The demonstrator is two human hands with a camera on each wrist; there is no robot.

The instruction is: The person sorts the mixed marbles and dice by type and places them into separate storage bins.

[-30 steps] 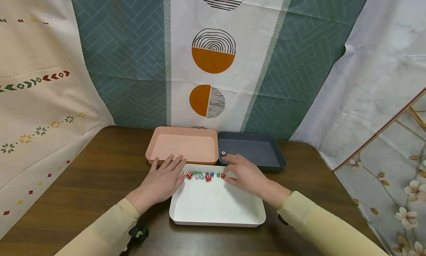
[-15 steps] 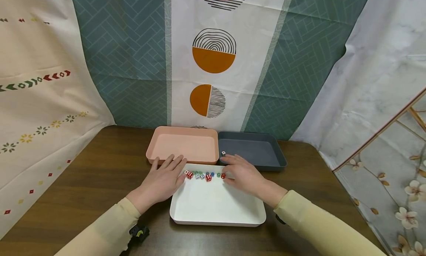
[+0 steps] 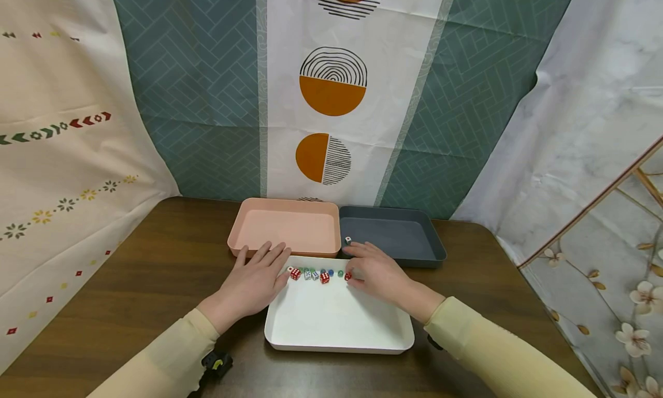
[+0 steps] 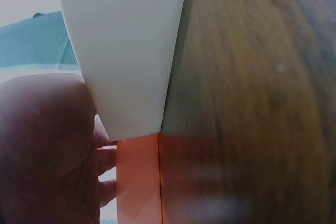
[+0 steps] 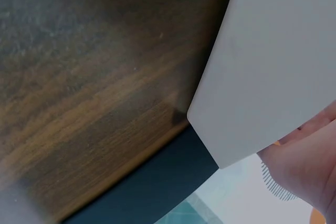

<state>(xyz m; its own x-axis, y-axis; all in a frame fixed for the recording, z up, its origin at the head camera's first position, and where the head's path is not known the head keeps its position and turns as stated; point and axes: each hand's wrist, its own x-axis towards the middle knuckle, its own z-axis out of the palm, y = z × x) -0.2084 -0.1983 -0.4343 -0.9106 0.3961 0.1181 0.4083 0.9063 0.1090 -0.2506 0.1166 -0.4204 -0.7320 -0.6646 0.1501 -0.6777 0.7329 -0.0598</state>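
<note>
Several small dice lie in a row along the far side of the white tray [image 3: 339,323], among them a red die [image 3: 324,278] and a green die [image 3: 340,273]. At the row's right end, my right hand [image 3: 380,276] pinches another red die [image 3: 348,276] between thumb and finger. My left hand [image 3: 254,280] lies with straight, spread fingers over the tray's left rim, its thumb near a red die [image 3: 295,274]. In the wrist views the left palm [image 4: 47,140] and right hand [image 5: 310,166] show beside the tray's outer walls; no dice are visible there.
Behind the white tray stand a pink tray [image 3: 290,225] on the left and a dark blue tray [image 3: 396,231] on the right. One white-topped die [image 3: 348,239] sits in the dark blue tray's left end. Patterned cloths hang behind the brown wooden table [image 3: 129,283].
My right hand has shifted slightly left, and its fingertips have closed on the red die at the row's right end, which has turned a little. The left hand stays put.
</note>
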